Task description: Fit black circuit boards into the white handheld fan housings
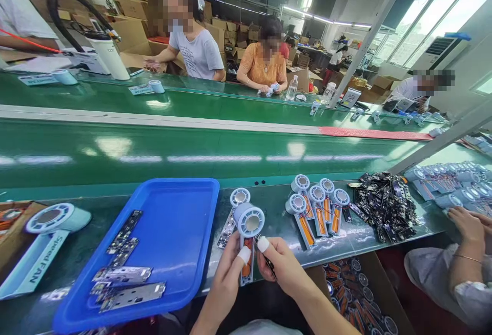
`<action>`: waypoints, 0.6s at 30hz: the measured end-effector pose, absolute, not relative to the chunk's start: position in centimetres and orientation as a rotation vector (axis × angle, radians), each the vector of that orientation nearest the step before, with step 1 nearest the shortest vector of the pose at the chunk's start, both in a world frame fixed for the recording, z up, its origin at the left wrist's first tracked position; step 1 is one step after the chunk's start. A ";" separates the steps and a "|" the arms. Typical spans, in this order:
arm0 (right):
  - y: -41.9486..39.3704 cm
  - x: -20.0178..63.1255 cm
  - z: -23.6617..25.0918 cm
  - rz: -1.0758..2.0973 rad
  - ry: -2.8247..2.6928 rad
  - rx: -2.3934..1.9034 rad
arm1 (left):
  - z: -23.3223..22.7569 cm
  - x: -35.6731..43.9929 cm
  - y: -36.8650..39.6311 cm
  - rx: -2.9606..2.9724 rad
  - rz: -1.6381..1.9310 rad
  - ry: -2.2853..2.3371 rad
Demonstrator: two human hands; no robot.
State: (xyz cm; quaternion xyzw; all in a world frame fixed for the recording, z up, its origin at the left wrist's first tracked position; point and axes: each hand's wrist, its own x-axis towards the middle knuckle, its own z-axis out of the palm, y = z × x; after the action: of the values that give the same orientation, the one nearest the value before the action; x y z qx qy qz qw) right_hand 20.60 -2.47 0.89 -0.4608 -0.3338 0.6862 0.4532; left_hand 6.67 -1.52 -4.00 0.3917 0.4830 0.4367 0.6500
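A pale blue handheld fan with an opened handle and orange strips inside is upright in front of me. My left hand is closed around its handle, a white cover on the thumb. From the right, my right hand, also with a white thumb cover, pinches a thin dark circuit board against the handle's side. Just behind, another fan lies beside a board. The blue tray to the left holds several circuit boards.
Several opened fans and a heap of circuit boards lie at right. A "Speed FAN" unit is far left. Below the table edge, a box holds more fans. A co-worker's hands are at right; others sit across the green conveyor.
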 end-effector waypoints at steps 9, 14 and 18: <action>-3.9 20.2 0.6 1.184 -1.187 -1.291 | -0.1 7.4 -0.1 1.008 0.945 1.330; -4.9 20.5 -0.6 0.541 -1.542 -1.396 | 0.1 8.2 0.3 0.863 0.968 1.360; -5.0 21.0 -1.2 0.188 -1.659 -1.462 | -0.4 8.1 0.3 0.695 0.906 1.049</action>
State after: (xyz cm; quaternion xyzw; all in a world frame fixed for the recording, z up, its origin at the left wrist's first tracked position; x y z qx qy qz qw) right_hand 21.03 -5.05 -1.17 -0.5898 -0.6696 0.0759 0.4449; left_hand 8.12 0.31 -0.38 0.3139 0.4733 0.4088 0.7144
